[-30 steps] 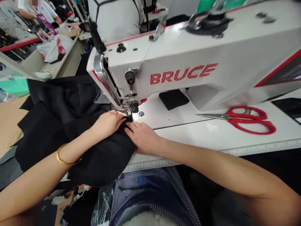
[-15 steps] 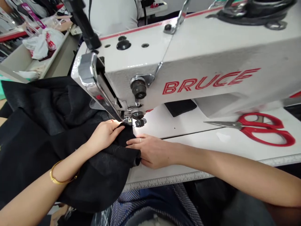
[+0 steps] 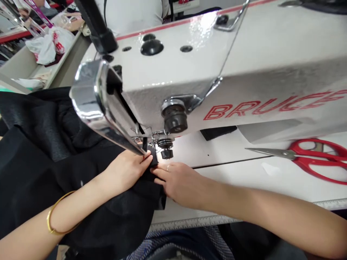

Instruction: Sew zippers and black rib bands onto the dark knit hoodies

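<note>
Black fabric (image 3: 121, 220) lies bunched over the left of the sewing table, and its folded edge runs under the needle area of a white sewing machine (image 3: 154, 74). My left hand (image 3: 126, 169), a gold bangle on its wrist, pinches the fabric close to the presser foot, fingertips partly hidden by the machine's head. On the right side of the same edge, my right hand (image 3: 181, 182), with a ring, grips the cloth between fingers and thumb; the thumb is mostly out of sight. Both hands sit close together, just in front of the needle.
Red-handled scissors (image 3: 294, 154) lie at right, blades toward the machine. Near them is a white scrap (image 3: 271, 169). A black flat piece (image 3: 218, 133) rests under the machine arm. A ruler strip (image 3: 197, 220) follows the front edge. White plastic bags (image 3: 45, 47) sit in a trough behind.
The view has shifted closer to the machine. My left hand's fingertips are now nearer the presser foot and my right hand, and the folded fabric edge lies flatter between them.
</note>
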`<state>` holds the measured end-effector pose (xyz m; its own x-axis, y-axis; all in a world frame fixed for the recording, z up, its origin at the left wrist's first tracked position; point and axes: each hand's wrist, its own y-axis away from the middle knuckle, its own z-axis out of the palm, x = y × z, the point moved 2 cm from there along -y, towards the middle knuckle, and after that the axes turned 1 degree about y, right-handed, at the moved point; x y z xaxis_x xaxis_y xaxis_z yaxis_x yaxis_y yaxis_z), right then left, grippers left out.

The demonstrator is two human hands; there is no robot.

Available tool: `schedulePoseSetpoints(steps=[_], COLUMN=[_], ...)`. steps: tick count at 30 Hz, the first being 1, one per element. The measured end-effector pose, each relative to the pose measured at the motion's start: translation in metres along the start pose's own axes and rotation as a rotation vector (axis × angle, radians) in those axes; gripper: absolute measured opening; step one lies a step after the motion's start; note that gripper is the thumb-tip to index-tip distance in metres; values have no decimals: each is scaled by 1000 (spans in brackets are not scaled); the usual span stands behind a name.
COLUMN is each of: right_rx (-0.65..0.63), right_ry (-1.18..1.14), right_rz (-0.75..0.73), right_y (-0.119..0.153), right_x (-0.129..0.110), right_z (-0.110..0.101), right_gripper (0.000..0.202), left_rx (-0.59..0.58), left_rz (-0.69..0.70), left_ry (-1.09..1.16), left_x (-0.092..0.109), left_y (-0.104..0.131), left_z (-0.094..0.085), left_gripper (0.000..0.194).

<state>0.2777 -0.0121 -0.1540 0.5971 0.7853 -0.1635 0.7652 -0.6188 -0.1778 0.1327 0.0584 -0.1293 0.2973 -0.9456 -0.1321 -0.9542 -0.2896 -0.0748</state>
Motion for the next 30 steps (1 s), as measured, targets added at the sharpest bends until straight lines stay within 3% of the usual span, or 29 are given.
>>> schedulePoseSetpoints(steps=[4, 9, 14, 18, 25, 30], right_rx=[61, 25, 31, 44, -7, 0], right_ry=[90, 19, -101, -39, -27, -60], right_rz=[-31, -58, 95, 183, 81, 57], right_y=[5, 5, -1, -10, -10, -2], right_x=[-6, -2, 3, 5, 9, 11], right_z=[-2, -4, -4, -1, -8, -10], right_gripper=[21, 20, 14, 17, 22, 24], left_rx=[38, 128, 200, 191, 121, 84], left_rz=[22, -26, -147, -199, -186, -102], left_ry=[-93, -15, 154, 187, 89, 92], left_x=[6, 4, -1, -3, 2, 6], left_y=[2, 7, 6, 5, 9, 9], left_z=[0, 5, 4, 1, 4, 5], left_gripper=[29, 25, 27, 27, 22, 26])
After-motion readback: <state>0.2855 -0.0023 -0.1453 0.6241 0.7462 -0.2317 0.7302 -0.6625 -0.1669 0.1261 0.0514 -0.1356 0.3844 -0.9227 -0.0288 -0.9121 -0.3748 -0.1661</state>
